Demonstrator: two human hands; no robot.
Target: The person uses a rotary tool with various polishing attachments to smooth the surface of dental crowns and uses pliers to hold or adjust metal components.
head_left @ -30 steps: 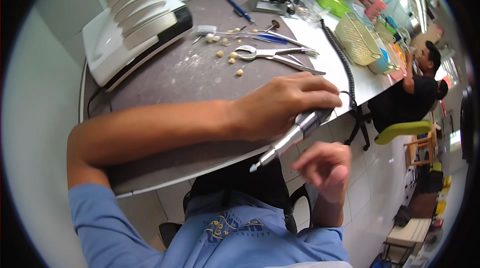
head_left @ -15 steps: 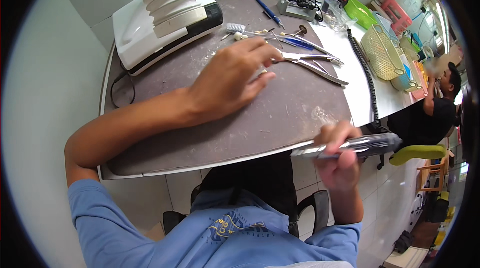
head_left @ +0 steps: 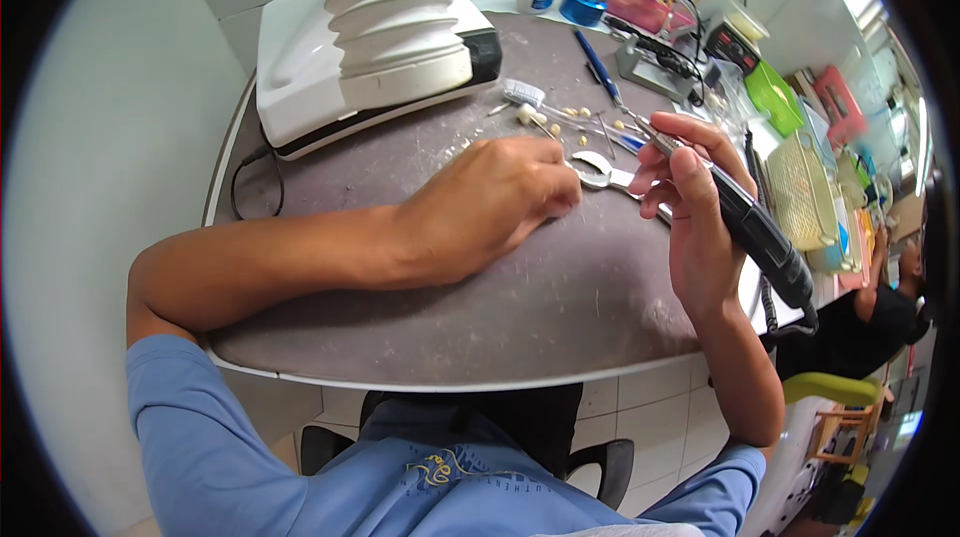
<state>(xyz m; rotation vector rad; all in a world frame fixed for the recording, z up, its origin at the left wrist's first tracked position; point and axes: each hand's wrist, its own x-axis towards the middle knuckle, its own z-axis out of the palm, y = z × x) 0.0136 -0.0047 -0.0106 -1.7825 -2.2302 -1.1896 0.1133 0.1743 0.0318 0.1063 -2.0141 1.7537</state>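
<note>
My right hand (head_left: 700,207) grips a black and silver rotary handpiece (head_left: 765,242), its slim metal end pointing up and left over the mat. Thumb and fingers pinch the silver part. My left hand (head_left: 495,197) rests on the mat, fingers curled together; what they hold, if anything, is hidden. Beside its fingertips lie metal pliers (head_left: 598,175), partly covered by my hands. Just beyond are several small cream tooth-like pieces (head_left: 527,115), a white-bristled brush (head_left: 522,93) and a blue pen-shaped tool (head_left: 597,65).
A white machine (head_left: 300,67) with a ribbed hose (head_left: 388,7) stands at the back left. At the back are a blue bur holder (head_left: 583,7) and a grey metal stand (head_left: 650,72). Yellow baskets (head_left: 800,192) line the right. Another person (head_left: 850,337) sits far right.
My right hand has lifted the handpiece from near the table's front edge up and inward, turning its tip toward the far side. My left hand's fingers have curled in and its pinch is now hidden.
</note>
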